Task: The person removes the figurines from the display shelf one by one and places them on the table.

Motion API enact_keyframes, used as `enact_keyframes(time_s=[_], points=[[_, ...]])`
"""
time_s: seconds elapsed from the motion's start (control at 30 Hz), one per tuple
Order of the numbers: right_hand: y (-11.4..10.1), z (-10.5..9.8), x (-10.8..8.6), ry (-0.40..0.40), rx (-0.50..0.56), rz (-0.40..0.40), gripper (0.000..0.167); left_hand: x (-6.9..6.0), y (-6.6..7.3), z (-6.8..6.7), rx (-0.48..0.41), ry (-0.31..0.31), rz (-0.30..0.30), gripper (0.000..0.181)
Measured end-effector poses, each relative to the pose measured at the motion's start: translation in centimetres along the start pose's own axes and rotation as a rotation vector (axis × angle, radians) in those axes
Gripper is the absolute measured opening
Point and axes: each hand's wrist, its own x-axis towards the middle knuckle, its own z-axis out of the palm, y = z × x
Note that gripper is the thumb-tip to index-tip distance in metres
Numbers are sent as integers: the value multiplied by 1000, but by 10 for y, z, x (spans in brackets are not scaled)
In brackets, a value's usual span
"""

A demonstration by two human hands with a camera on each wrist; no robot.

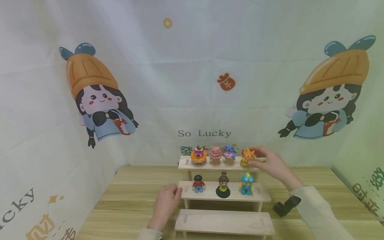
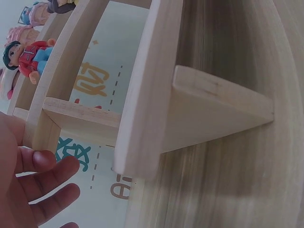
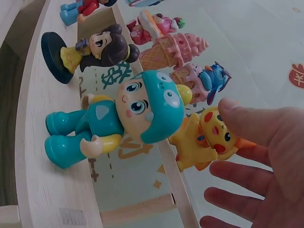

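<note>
My right hand (image 1: pixel 271 165) is at the right of the top shelf, with thumb and fingers about a yellow figurine in an orange eared hood (image 3: pixel 204 140). In the right wrist view the thumb rests against its head and a finger lies behind it. My left hand (image 1: pixel 166 203) touches the left end of the middle shelf of a pale wooden tiered rack (image 1: pixel 225 221); its other fingers (image 2: pixel 52 183) extend loosely. On the middle shelf stand a red-jacketed figurine (image 1: pixel 198 184), a bun-haired figurine on a black base (image 1: pixel 223 186) and a teal-capped figurine (image 1: pixel 247 185).
Along the top shelf stand a figurine in an orange ring (image 1: pixel 198 155), a pink ice-cream-cone figurine (image 1: pixel 215 155) and a blue-topped cone figurine (image 1: pixel 229 154). The rack stands on a wood-grain table (image 1: pixel 126 196). A printed white cloth (image 1: pixel 192 83) hangs behind.
</note>
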Motion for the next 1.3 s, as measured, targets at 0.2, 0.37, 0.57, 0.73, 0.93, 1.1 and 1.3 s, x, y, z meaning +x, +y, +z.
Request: enact_keyframes(time_s=[0.2, 0.37, 0.57, 0.73, 0.93, 1.1, 1.3], points=[[1, 4, 3, 4, 25, 34, 48, -1, 0, 1, -14, -14, -1, 30], [4, 4, 2, 45, 48, 49, 46, -1, 1, 1, -19, -9, -9, 28], [5, -3, -6, 100, 66, 66, 47, -2, 2, 1, -29, -23, -25, 27], [6, -10, -20, 114, 79, 55, 46, -3, 4, 2, -52, -44, -40, 25], [7, -18, -35, 97, 67, 40, 47, -4, 5, 0, -74, -53, -68, 23], [5, -24, -46, 77, 52, 26, 46, -4, 5, 0, -90, -62, -78, 24], [0, -28, -63, 29, 76, 66, 48, -4, 3, 1, -100, -70, -87, 25]])
